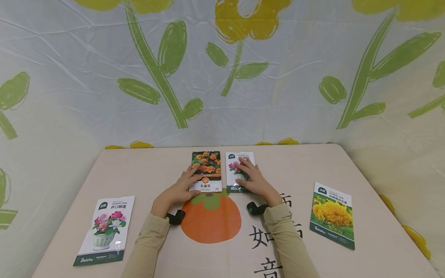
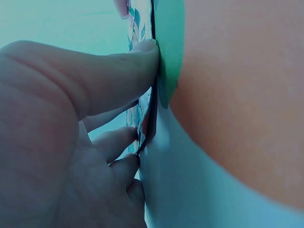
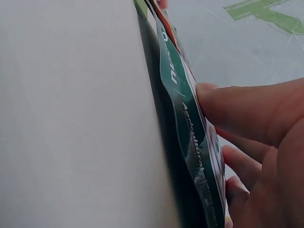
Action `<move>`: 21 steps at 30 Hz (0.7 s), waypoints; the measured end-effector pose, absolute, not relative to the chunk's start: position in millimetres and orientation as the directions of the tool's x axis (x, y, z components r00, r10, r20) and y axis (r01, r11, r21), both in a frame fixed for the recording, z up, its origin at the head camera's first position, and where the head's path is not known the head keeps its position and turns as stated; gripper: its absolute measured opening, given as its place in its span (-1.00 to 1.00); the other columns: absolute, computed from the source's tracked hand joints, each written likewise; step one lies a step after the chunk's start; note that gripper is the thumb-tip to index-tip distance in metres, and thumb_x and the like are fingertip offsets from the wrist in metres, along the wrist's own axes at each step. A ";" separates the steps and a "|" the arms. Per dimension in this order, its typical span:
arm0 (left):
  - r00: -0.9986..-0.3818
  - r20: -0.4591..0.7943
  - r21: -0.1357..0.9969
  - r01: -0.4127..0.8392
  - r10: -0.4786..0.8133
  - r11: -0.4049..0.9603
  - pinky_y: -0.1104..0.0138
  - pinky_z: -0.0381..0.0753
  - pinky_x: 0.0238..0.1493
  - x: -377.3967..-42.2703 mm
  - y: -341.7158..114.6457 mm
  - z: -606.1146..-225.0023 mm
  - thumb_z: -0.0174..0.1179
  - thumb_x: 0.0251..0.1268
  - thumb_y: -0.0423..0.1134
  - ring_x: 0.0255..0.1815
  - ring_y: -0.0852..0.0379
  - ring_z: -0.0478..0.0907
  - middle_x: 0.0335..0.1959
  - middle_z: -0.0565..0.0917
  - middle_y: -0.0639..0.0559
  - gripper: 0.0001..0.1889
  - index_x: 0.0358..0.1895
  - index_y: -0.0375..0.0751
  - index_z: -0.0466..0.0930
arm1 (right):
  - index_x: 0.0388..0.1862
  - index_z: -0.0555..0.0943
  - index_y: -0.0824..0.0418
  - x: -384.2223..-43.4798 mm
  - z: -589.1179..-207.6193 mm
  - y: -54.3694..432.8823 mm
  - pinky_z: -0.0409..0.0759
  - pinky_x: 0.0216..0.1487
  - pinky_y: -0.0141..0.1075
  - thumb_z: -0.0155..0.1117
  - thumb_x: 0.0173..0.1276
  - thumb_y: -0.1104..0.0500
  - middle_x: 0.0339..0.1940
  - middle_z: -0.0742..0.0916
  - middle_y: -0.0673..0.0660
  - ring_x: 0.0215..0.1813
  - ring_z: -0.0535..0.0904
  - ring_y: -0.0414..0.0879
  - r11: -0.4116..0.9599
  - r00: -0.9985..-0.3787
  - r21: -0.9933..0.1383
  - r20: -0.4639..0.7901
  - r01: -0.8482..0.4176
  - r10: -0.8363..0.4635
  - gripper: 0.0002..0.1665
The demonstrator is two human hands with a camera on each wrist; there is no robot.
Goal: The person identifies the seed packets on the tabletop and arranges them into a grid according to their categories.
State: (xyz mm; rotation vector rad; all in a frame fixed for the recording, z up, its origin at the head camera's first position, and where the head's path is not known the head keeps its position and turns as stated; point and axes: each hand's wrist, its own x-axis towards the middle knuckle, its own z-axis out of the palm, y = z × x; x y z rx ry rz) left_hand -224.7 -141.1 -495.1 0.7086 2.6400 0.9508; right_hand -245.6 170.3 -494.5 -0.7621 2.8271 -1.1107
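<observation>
Resting both hands side by side on the desk, a person is touching two flower-seed packets near its far edge, as seen from where I am standing. The left hand is lying over the left side of the orange-flower packet, its thumb reaching the near edge. The right hand is covering much of the right side of the pink-flower packet, its thumb resting on the lower part.

On both hands the fingers are extending loosely across the paper, neither clenching nor gripping. Both packets are lying beneath the fingers, upright to the wearer and just apart, with a narrow strip of desk showing between them, above the printed orange fruit.

The step in hand is, by my reading, settling this middle pair into a neat row; the next move is probably calling for a small nudge of the edges, or for raising the fingers without dragging the paper. Two more are lying untouched, well apart from the hands: a potted-flower packet at left and a yellow-flower packet, tilted, at right.
</observation>
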 end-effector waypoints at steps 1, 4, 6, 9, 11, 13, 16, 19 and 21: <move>-0.853 -0.069 0.651 0.355 0.518 0.671 -0.13 -0.25 0.52 -224.7 -141.0 -495.1 0.20 0.40 -0.26 0.61 -0.18 -0.40 0.63 -0.13 -0.16 -0.37 0.49 -0.24 0.26 | 0.45 0.36 0.34 -245.6 -494.9 170.2 -0.32 0.44 0.37 0.25 0.32 0.17 0.55 0.23 0.35 0.59 -0.15 0.34 0.627 -0.879 -0.642 0.171 -0.442 -0.445 -0.28; -0.856 -0.074 0.650 0.347 0.511 0.676 -0.14 -0.24 0.52 -224.7 -140.6 -495.4 0.20 0.40 -0.26 0.61 -0.18 -0.40 0.63 -0.13 -0.16 -0.36 0.50 -0.23 0.26 | 0.44 0.36 0.34 -245.7 -495.7 169.6 -0.30 0.44 0.38 0.25 0.33 0.15 0.55 0.23 0.36 0.58 -0.14 0.36 0.624 -0.875 -0.637 0.181 -0.452 -0.449 -0.28; -0.858 -0.075 0.648 0.345 0.508 0.679 -0.14 -0.23 0.52 -224.8 -140.6 -495.7 0.20 0.40 -0.26 0.61 -0.17 -0.40 0.63 -0.13 -0.15 -0.37 0.50 -0.22 0.26 | 0.44 0.37 0.33 -245.7 -495.8 169.3 -0.31 0.43 0.38 0.24 0.33 0.14 0.55 0.23 0.36 0.58 -0.14 0.36 0.624 -0.874 -0.636 0.184 -0.454 -0.449 -0.28; -0.859 -0.072 0.654 0.342 0.506 0.674 -0.15 -0.23 0.52 -224.8 -140.2 -495.9 0.20 0.40 -0.27 0.61 -0.18 -0.40 0.63 -0.13 -0.14 -0.37 0.50 -0.23 0.26 | 0.44 0.38 0.33 -245.3 -495.2 169.6 -0.31 0.44 0.37 0.24 0.32 0.14 0.56 0.23 0.34 0.59 -0.14 0.35 0.624 -0.876 -0.639 0.181 -0.450 -0.446 -0.28; -0.859 -0.069 0.657 0.344 0.508 0.670 -0.15 -0.23 0.52 -224.8 -140.1 -495.9 0.20 0.39 -0.27 0.61 -0.18 -0.39 0.63 -0.12 -0.14 -0.37 0.49 -0.24 0.27 | 0.44 0.38 0.32 -245.6 -495.4 169.8 -0.31 0.45 0.36 0.24 0.32 0.15 0.56 0.23 0.34 0.59 -0.14 0.34 0.622 -0.877 -0.641 0.183 -0.450 -0.445 -0.29; -0.858 -0.065 0.661 0.346 0.510 0.665 -0.15 -0.23 0.52 -225.0 -140.2 -495.8 0.21 0.39 -0.27 0.61 -0.17 -0.39 0.63 -0.12 -0.14 -0.38 0.49 -0.25 0.28 | 0.44 0.38 0.31 -245.8 -495.3 169.8 -0.32 0.45 0.35 0.24 0.31 0.15 0.56 0.23 0.33 0.59 -0.15 0.33 0.623 -0.878 -0.643 0.178 -0.445 -0.443 -0.28; -0.855 -0.058 0.659 0.355 0.515 0.663 -0.15 -0.24 0.52 -225.7 -140.8 -496.5 0.21 0.39 -0.27 0.61 -0.18 -0.39 0.62 -0.11 -0.16 -0.38 0.48 -0.26 0.29 | 0.45 0.38 0.30 -246.7 -496.1 169.4 -0.33 0.46 0.34 0.23 0.32 0.15 0.57 0.23 0.32 0.60 -0.16 0.31 0.623 -0.880 -0.646 0.176 -0.441 -0.441 -0.28; -0.852 -0.052 0.659 0.363 0.521 0.659 -0.15 -0.26 0.52 -226.5 -141.3 -497.6 0.22 0.38 -0.28 0.61 -0.20 -0.38 0.62 -0.11 -0.17 -0.38 0.47 -0.27 0.30 | 0.45 0.38 0.29 -246.9 -496.1 168.7 -0.33 0.46 0.34 0.23 0.31 0.14 0.57 0.23 0.31 0.60 -0.15 0.32 0.625 -0.881 -0.645 0.176 -0.440 -0.439 -0.28; -0.850 -0.052 0.658 0.365 0.524 0.658 -0.15 -0.26 0.52 -227.0 -141.6 -498.4 0.22 0.38 -0.29 0.61 -0.20 -0.39 0.62 -0.11 -0.18 -0.38 0.47 -0.28 0.30 | 0.45 0.38 0.30 -247.1 -496.3 168.1 -0.32 0.45 0.35 0.24 0.31 0.15 0.56 0.23 0.32 0.59 -0.14 0.33 0.623 -0.880 -0.645 0.181 -0.443 -0.438 -0.28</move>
